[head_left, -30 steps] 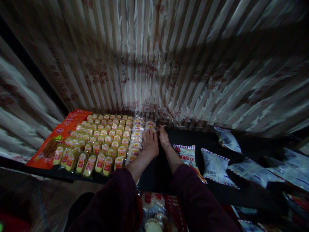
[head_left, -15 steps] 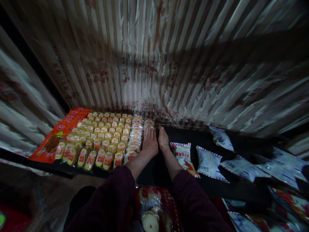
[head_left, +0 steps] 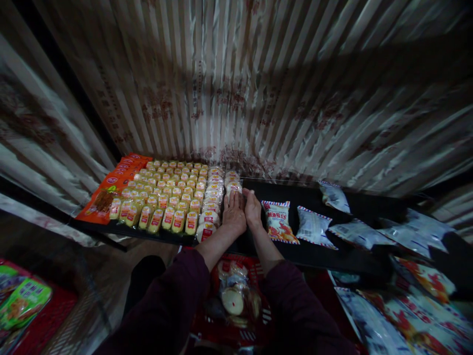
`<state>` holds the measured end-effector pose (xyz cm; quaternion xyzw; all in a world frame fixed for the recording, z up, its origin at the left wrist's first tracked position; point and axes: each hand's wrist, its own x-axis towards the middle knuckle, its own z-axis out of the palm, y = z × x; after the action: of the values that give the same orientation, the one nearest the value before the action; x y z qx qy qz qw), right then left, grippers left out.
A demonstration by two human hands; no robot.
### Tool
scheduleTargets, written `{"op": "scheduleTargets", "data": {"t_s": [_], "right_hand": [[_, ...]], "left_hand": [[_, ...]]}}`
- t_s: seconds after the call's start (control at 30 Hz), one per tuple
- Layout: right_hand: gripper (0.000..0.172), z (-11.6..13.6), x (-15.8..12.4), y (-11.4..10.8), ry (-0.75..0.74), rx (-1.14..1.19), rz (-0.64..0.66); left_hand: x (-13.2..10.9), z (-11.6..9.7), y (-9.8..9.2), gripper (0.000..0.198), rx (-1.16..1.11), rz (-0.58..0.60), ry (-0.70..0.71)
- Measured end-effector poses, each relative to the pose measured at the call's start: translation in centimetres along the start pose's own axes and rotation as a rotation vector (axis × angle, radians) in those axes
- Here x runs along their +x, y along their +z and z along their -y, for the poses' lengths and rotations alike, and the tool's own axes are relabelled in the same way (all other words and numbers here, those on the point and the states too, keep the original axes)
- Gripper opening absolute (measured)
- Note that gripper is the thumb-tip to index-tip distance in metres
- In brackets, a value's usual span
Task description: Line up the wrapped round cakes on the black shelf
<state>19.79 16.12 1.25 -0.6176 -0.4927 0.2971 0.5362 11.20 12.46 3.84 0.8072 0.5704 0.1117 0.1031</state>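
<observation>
A row of clear-wrapped round pastries (head_left: 233,183) runs along the dark shelf. My left hand (head_left: 234,215) rests flat on the near end of this row, fingers stretched forward; what lies under the palm is hidden. Close against its right side, my right hand (head_left: 253,210) stands on edge, fingers extended along the row's right flank. Left of my hands is a longer row of wrapped round pastries (head_left: 209,217). Beyond it stand many small yellow-wrapped cakes (head_left: 162,199) in packed rows.
Orange packets (head_left: 105,197) lie at the shelf's left end. White and red snack bags (head_left: 280,221) lie to the right. Below me, a red basket (head_left: 254,323) holds wrapped pastries; another red crate (head_left: 55,315) stands lower left. A striped curtain (head_left: 221,113) hangs behind.
My hands have come closer together at the row's near end. More wrapped pastries show beyond my left fingertips. The view has shifted, showing more of the basket and the lower-left crate.
</observation>
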Motion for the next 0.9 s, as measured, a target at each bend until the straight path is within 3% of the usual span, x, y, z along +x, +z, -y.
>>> {"op": "scheduleTargets", "data": {"t_s": [0.2,0.43,0.7,0.9], "right_hand": [[0.069,1.1,-3.7,-0.3,0.015,0.026,0.001],[0.066,2.8,-8.0,0.2,-0.012,0.022,0.010],[0.062,0.8,-11.6,1.7,-0.152,-0.064,0.076],[0.065,-0.1,-12.5,3.1,-0.203,-0.143,0.143]], "left_hand": [[-3.6,0.2,-0.1,0.055,0.049,-0.045,0.019],[-7.5,1.3,0.6,0.050,0.070,-0.228,0.074],[-12.5,4.5,1.9,0.064,0.101,-0.503,0.036],[-14.4,6.1,2.9,0.066,0.142,-0.470,0.035]]}}
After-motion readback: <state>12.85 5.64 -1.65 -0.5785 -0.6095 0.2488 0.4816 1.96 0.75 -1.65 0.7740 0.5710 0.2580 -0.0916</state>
